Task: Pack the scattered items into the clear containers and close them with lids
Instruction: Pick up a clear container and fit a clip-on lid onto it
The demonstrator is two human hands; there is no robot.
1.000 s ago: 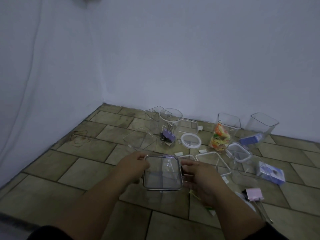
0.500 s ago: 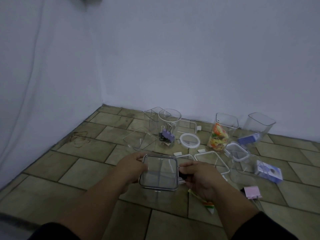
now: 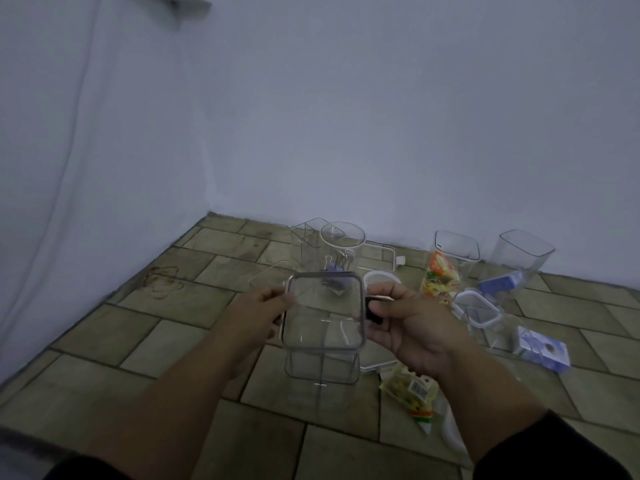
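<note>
Brown rectangular floor tiles (image 3: 194, 327) meet a plain pale wall (image 3: 381, 116), with a white curtain (image 3: 69, 168) hanging at the left. Both forearms extend from dark sleeves at the bottom edge and converge on a clear square plastic container with a grey-rimmed lid (image 3: 323, 311), located centrally between the hands and viewed from above. Whether its base touches the floor cannot be determined. Left hand (image 3: 263, 306): back facing the camera, fingers curled onto the left edge of the lid. Right hand (image 3: 408, 323): palm turned inward, thumb and fingers pinching a small black tab (image 3: 374, 310) at the right edge of the lid. Behind the held container stands a round clear jar holding binder clips (image 3: 343, 251). Further right stands a clear square tub containing colourful packets (image 3: 446, 268). A colourful snack packet (image 3: 412, 393) lies on the tiles below the right wrist.
</note>
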